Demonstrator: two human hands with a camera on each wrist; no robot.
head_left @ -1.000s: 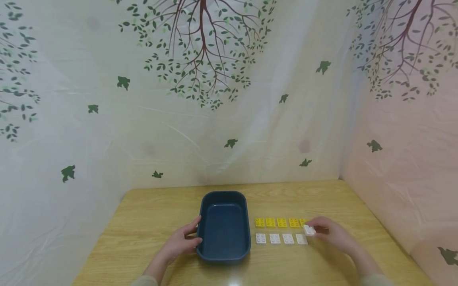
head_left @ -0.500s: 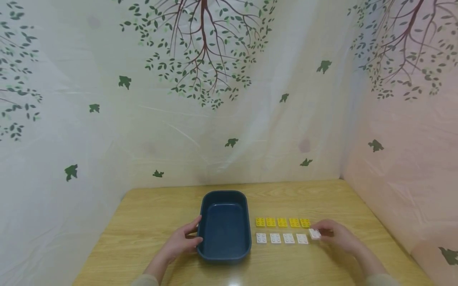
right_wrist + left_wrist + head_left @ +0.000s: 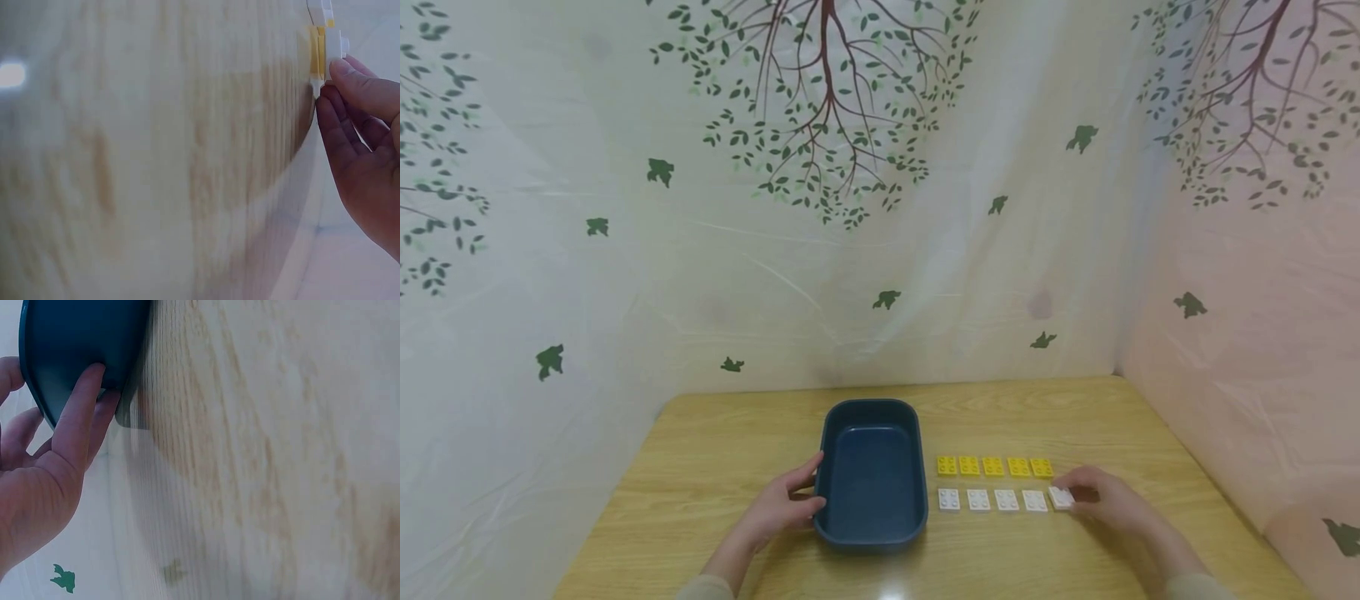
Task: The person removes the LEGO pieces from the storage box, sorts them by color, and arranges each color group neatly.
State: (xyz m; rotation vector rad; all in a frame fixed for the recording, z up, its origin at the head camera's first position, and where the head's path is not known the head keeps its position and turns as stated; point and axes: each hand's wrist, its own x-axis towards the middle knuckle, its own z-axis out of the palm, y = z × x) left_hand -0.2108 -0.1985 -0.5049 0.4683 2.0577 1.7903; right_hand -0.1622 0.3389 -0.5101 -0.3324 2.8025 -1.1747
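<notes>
A dark blue rectangular container [image 3: 922,467] stands on the table, nothing inside it. My left hand [image 3: 775,504] holds its left side, the thumb and index finger at the rim. In the left wrist view, other fingers [image 3: 81,419] lie along the outer wall. To the right of the container, my right hand [image 3: 1108,497] pinches a white toy brick [image 3: 1061,498] at the right end of the row of white bricks [image 3: 978,500]. Whether that brick touches the table is hard to tell. In the right wrist view, the thumb [image 3: 350,78] presses the brick's side.
A row of several yellow bricks [image 3: 993,467] lies just behind the white row. The wooden table [image 3: 737,433] meets a whitish curtain [image 3: 760,317] printed with trees and birds at its back and sides.
My right hand has moved slightly right and toward me, lowering the white brick from near the yellow row to the end of the white row. My left hand has stayed at the container.
</notes>
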